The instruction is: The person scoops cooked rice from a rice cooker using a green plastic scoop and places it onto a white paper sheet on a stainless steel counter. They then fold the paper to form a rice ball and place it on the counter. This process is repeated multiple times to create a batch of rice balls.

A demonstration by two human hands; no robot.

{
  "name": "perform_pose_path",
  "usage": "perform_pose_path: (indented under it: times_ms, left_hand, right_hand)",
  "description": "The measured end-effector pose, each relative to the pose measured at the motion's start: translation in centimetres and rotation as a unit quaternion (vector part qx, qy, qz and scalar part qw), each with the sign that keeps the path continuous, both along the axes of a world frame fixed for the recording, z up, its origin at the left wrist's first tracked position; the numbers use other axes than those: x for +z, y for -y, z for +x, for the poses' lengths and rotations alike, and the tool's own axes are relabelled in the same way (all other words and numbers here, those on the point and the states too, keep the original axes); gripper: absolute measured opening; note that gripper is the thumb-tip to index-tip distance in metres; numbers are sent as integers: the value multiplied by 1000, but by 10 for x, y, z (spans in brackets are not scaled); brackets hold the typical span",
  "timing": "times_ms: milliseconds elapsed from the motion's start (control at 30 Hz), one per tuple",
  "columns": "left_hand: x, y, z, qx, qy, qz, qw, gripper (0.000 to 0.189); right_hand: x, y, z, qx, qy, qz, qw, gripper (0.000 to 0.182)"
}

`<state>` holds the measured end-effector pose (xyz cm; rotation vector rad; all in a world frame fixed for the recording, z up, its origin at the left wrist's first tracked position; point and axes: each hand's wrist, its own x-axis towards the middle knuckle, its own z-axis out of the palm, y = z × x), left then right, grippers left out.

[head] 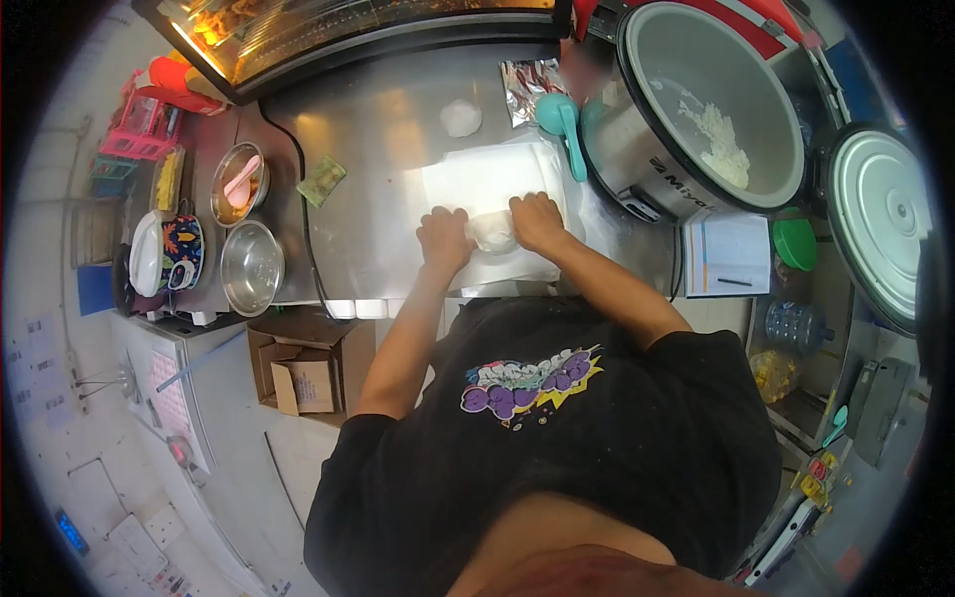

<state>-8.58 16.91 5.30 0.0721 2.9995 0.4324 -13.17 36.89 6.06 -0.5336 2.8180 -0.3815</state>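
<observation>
On the steel counter point(373, 172) lies a stack of white paper sheets point(485, 175). A rounded white paper-wrapped bundle point(494, 231) rests near its front edge. My left hand point(446, 237) is at the bundle's left side and my right hand point(539, 222) at its right, fingers curled against it; its contents are hidden. A similar white wrapped ball point(461, 118) sits behind the stack. To the right stands a large open rice cooker point(634, 168) with some white rice point(720, 145) inside. A teal rice scoop point(565, 123) lies beside it, partly over a silver foil packet point(526, 86).
A heated glass display case point(388, 30) borders the back. On the left are a black cable point(304, 201), a green cloth point(322, 180), a steel bowl with a pink spoon point(240, 186), another steel bowl point(254, 267) and a patterned pot point(175, 254). A notebook point(727, 250) lies right.
</observation>
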Motion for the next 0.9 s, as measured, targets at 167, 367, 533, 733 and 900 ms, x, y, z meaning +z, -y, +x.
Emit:
perform_pose_path:
  times_ms: [167, 367, 533, 733, 900]
  left_hand:
    - [-30, 16, -2, -60, 18, 141, 988, 19]
    - [-47, -3, 48, -49, -168, 178, 968, 9]
    - [-18, -22, 63, -51, -141, 113, 982, 41]
    - [-19, -23, 41, -6, -49, 130, 990, 48]
    - [-30, -29, 17, 152, 40, 303, 940, 43]
  right_hand:
    - [-21, -2, -7, 65, -21, -53, 996, 16]
    - [-31, -30, 34, 88, -95, -179, 975, 20]
    - [-34, -41, 47, 133, -163, -220, 952, 29]
    - [-32, -25, 34, 1, -25, -183, 983, 38]
    - [-34, 6, 2, -123, 27, -318, 940, 35]
